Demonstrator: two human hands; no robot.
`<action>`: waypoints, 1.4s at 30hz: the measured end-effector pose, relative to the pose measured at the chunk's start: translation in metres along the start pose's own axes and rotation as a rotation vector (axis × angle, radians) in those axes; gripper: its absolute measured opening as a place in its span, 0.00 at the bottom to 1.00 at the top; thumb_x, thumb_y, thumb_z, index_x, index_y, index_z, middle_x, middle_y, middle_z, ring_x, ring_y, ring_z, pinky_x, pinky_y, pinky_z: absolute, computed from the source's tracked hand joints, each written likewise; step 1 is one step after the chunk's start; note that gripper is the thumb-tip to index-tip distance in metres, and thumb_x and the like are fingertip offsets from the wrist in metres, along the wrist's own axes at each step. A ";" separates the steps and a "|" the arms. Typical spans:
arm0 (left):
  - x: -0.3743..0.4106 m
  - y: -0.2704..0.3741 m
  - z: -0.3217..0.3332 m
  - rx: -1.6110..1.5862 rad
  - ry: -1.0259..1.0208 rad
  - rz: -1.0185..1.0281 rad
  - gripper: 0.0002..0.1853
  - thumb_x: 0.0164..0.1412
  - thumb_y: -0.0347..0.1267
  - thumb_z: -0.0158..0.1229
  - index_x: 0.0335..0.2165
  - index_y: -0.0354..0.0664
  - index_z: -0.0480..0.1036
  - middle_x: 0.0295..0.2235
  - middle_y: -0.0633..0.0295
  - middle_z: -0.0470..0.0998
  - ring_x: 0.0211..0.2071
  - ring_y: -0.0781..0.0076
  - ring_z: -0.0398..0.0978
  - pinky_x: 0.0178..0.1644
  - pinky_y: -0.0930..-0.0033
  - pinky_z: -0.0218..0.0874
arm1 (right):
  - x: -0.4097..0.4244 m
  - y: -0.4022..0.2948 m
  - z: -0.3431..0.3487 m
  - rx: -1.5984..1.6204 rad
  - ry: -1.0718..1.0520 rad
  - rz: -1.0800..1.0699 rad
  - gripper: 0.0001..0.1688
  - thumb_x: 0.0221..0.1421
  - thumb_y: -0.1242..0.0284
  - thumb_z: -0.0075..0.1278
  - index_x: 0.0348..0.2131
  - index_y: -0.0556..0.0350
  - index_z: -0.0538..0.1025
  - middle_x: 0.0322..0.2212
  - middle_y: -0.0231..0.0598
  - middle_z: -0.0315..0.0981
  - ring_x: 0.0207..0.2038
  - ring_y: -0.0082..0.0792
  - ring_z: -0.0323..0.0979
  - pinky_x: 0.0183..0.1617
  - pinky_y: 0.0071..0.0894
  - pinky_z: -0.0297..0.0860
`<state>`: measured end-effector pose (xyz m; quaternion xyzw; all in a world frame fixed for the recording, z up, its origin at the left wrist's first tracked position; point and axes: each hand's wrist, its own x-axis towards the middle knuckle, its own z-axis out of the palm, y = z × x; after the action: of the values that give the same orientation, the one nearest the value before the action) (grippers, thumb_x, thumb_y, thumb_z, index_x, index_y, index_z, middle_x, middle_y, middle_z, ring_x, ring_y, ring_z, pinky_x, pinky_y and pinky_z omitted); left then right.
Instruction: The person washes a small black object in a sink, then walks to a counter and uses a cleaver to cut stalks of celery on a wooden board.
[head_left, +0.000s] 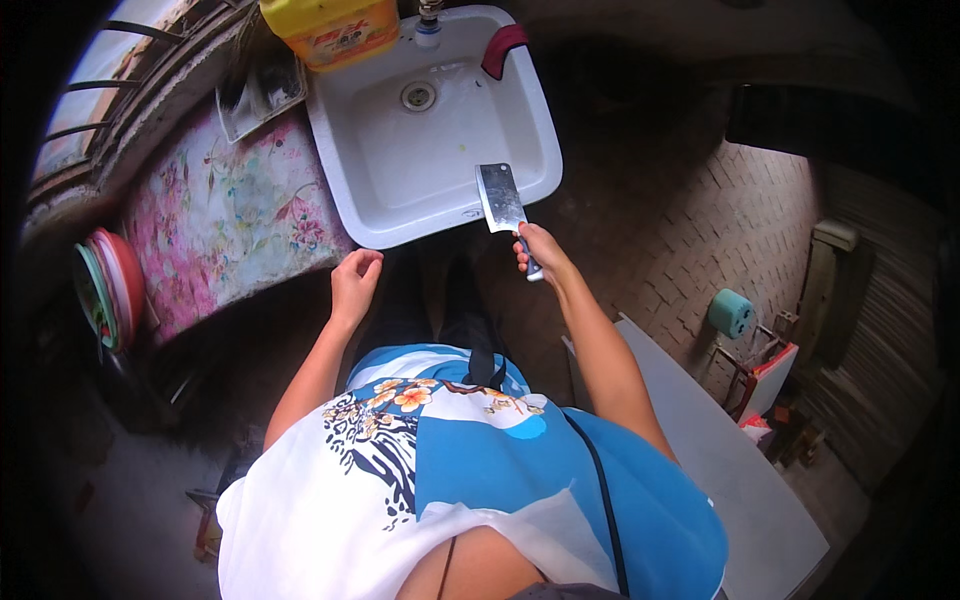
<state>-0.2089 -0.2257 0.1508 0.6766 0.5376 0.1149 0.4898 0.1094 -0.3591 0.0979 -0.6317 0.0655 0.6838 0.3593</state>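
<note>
My right hand (541, 253) grips a cleaver (502, 199) by its dark handle with a pale end. The wide metal blade, which has a small hole near its far corner, extends over the front right rim of a white ceramic sink (442, 157). Loosely curled, my left hand (355, 289) is beside the sink's front left corner, near the edge of the counter; nothing shows in its fingers. A drain (418, 96) sits in the basin floor below the faucet (427, 30). Small green bits lie in the basin.
A maroon cloth (504, 51) hangs over the sink's right rim. Behind the sink's left side stands a yellow plastic jug (330, 34). The floral-covered counter (240, 202) bears a clear tray (262, 97) and stacked colored basins (116, 289). A white tabletop (720, 450) is at my right.
</note>
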 end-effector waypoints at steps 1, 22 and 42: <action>-0.003 -0.002 -0.001 -0.001 -0.001 -0.014 0.06 0.53 0.26 0.55 0.30 0.35 0.74 0.26 0.58 0.76 0.25 0.72 0.74 0.32 0.73 0.64 | 0.012 -0.002 0.004 0.011 -0.009 0.013 0.16 0.62 0.59 0.35 0.32 0.53 0.62 0.15 0.28 0.58 0.12 0.18 0.55 0.14 0.21 0.58; 0.016 -0.003 0.002 0.014 0.007 -0.088 0.07 0.52 0.28 0.55 0.30 0.36 0.75 0.26 0.57 0.76 0.26 0.71 0.75 0.33 0.72 0.65 | -0.118 -0.005 -0.057 -0.283 0.236 -0.143 0.11 0.62 0.65 0.38 0.40 0.49 0.66 0.18 0.29 0.63 0.13 0.17 0.58 0.15 0.16 0.59; -0.016 -0.011 -0.001 -0.053 0.014 -0.123 0.06 0.53 0.27 0.55 0.31 0.35 0.74 0.23 0.63 0.76 0.25 0.80 0.72 0.31 0.77 0.63 | 0.043 -0.013 0.038 -1.806 0.504 -0.546 0.29 0.53 0.73 0.41 0.55 0.44 0.61 0.32 0.52 0.67 0.28 0.46 0.74 0.31 0.39 0.72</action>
<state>-0.2223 -0.2391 0.1483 0.6284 0.5785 0.1034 0.5097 0.0877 -0.3113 0.0707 -0.7904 -0.5568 0.2148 -0.1382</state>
